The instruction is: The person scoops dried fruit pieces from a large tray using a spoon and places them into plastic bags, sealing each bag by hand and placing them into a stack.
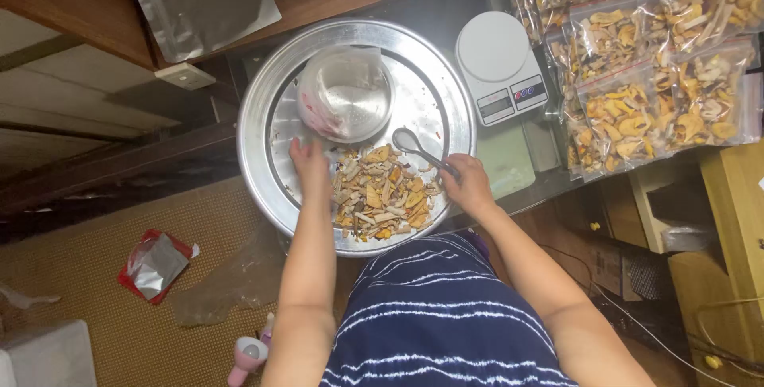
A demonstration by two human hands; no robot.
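Your right hand [468,184] clamps its fingers on a long metal spoon [422,151]; your left hand [309,164] lies flat, fingers together, just beside the pile of dried yellow-brown slices [384,200] in the round steel tray [263,108].

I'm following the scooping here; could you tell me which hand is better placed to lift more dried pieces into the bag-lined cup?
Probably the right hand: it holds the spoon at the pile. The left hand rests beside the cup.

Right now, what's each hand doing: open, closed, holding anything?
Left hand: open, holds nothing, fingers by the bag-lined cup and the dried slices.
Right hand: closed on the spoon.
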